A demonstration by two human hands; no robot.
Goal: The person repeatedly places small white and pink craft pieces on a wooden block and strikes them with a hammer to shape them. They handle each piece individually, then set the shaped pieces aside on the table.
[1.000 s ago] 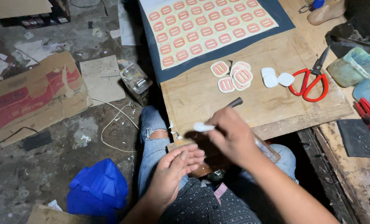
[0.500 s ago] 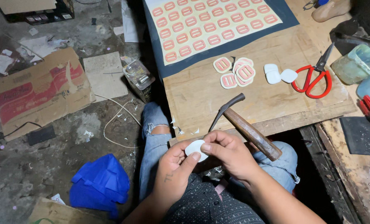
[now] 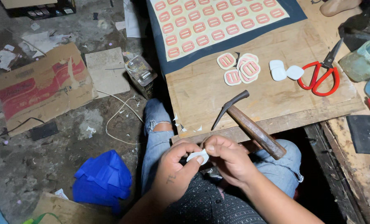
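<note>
- On the floor at the far left lies a flat cardboard box point(image 3: 44, 89), and lower down a blue cloth point(image 3: 102, 180).
- The left hand point(image 3: 174, 174) is closed in a pinch on a small white piece point(image 3: 198, 156), over the lap.
- The right hand point(image 3: 228, 159) grips the same white piece from the other side, fingertips touching it.
- A hammer point(image 3: 251, 126) rests on the wooden bench point(image 3: 201, 95), its handle sticking out over the knee.
- Cut pink patches point(image 3: 239, 68) lie further back, and red scissors point(image 3: 319, 74) are to the right.
</note>
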